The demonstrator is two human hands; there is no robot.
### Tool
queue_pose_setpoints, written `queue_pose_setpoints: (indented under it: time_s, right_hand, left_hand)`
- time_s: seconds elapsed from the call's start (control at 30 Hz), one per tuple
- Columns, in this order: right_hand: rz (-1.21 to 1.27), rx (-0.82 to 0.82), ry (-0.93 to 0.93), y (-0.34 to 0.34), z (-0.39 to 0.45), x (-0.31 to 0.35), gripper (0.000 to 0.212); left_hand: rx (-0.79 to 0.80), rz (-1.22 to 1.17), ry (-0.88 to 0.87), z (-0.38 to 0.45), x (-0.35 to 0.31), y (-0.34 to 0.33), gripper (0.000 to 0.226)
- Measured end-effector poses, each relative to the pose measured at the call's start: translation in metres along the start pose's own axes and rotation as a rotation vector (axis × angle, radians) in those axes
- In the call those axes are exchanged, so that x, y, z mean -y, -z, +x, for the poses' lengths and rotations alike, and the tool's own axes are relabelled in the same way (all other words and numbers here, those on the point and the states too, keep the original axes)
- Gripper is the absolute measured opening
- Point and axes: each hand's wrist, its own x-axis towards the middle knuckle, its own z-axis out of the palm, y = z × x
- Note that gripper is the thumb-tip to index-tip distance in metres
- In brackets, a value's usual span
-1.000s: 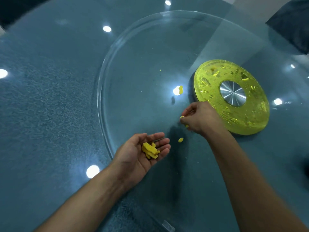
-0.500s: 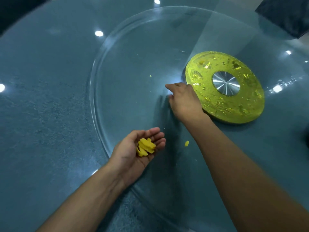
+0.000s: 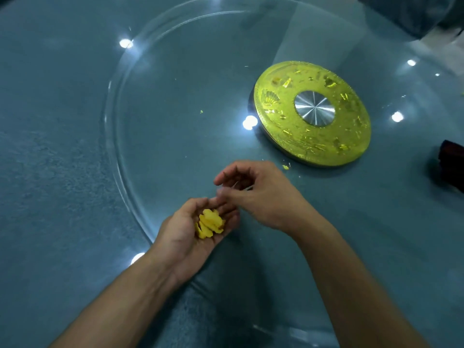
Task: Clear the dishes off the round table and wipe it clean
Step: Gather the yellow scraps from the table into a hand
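My left hand (image 3: 200, 229) lies palm up over the glass turntable's near rim, carrying a small heap of yellow food scraps (image 3: 209, 223) on relaxed, slightly cupped fingers. My right hand (image 3: 256, 194) hovers just above the left fingertips, its fingers loosely curled and its thumb blurred. A thin pale sliver shows inside its curl; whether it holds that is unclear. One loose yellow scrap (image 3: 285, 167) lies on the glass by the yellow disc. A tiny crumb (image 3: 201, 111) lies farther out.
The clear glass turntable (image 3: 110, 136) sits on the round blue-grey table (image 3: 50, 172). Its yellow hub disc (image 3: 351, 136), with a metal centre, is at the right. A dark red object (image 3: 452, 159) sits at the right edge and a dark chair (image 3: 406, 11) beyond the table.
My right hand reached out to the scrap beside the yellow disc, then came back over my left palm. That scrap is gone from the glass. The left hand stayed cupped.
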Motion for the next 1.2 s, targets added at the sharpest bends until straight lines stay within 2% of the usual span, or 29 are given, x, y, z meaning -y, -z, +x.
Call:
queue_pose_setpoints:
  time_s: [0.07, 0.1, 0.13, 0.23, 0.37, 0.57, 0.63, 0.7, 0.77, 0.83, 0.87, 0.9, 0.97, 1.03, 1.1, 1.2]
  right_hand:
    - [-0.253, -0.321, 0.019, 0.022, 0.008, -0.03, 0.013]
    - [-0.386, -0.43, 0.008, 0.035, 0.011, -0.042, 0.019]
    - [-0.508, -0.466, -0.022, 0.046, 0.013, -0.053, 0.024]
    - [-0.727, -0.397, -0.092, 0.061, 0.013, -0.075, 0.027]
    - [-0.74, -0.437, -0.065, 0.053, 0.005, -0.075, 0.012]
    - [-0.868, -0.408, -0.206, 0.045, -0.007, -0.071, 0.015]
    - [-0.691, -0.443, -0.239, 0.048, -0.014, -0.068, 0.012]
    - [-0.293, -0.47, -0.227, 0.042, -0.027, -0.056, 0.01]
    - [0.013, -0.346, -0.102, 0.027, -0.046, -0.041, 0.016]
    - [0.117, -0.136, -0.011, 0.009, -0.065, -0.027, 0.014]
    - [0.078, -0.086, 0.022, 0.003, -0.072, -0.025, 0.011]
    - [-0.031, -0.117, 0.058, 0.002, -0.074, -0.029, 0.01]
    - [-0.353, -0.313, 0.114, 0.01, -0.07, -0.047, 0.015]
    - [-0.628, -0.349, 0.112, 0.019, -0.065, -0.063, 0.025]
    - [-0.736, -0.287, 0.064, 0.021, -0.062, -0.077, 0.026]
    - [-0.723, -0.289, 0.08, 0.019, -0.061, -0.084, 0.013]
  left_hand:
    - [0.021, 0.029, 0.025, -0.003, 0.005, -0.003, 0.046]
    - [0.027, 0.037, 0.031, -0.004, 0.007, -0.003, 0.048]
    - [0.03, 0.045, 0.034, -0.005, 0.009, -0.003, 0.049]
    - [0.033, 0.058, 0.034, -0.005, 0.013, -0.002, 0.047]
    - [0.018, 0.067, 0.034, -0.006, 0.016, -0.001, 0.046]
    - [0.002, 0.09, 0.022, -0.011, 0.023, -0.006, 0.042]
    - [-0.004, 0.109, 0.017, -0.013, 0.026, -0.008, 0.037]
    - [-0.012, 0.124, 0.015, -0.015, 0.03, -0.009, 0.036]
    - [-0.016, 0.124, 0.013, -0.016, 0.035, -0.009, 0.035]
    - [-0.02, 0.115, 0.004, -0.016, 0.038, -0.009, 0.03]
    - [-0.024, 0.114, 0.004, -0.016, 0.038, -0.009, 0.028]
    - [-0.026, 0.114, 0.012, -0.016, 0.038, -0.008, 0.028]
    - [-0.033, 0.117, 0.033, -0.019, 0.037, -0.008, 0.033]
    - [-0.051, 0.116, 0.038, -0.022, 0.034, -0.007, 0.036]
    - [-0.055, 0.095, 0.032, -0.024, 0.026, -0.005, 0.038]
    - [-0.061, 0.074, 0.004, -0.023, 0.014, -0.003, 0.042]
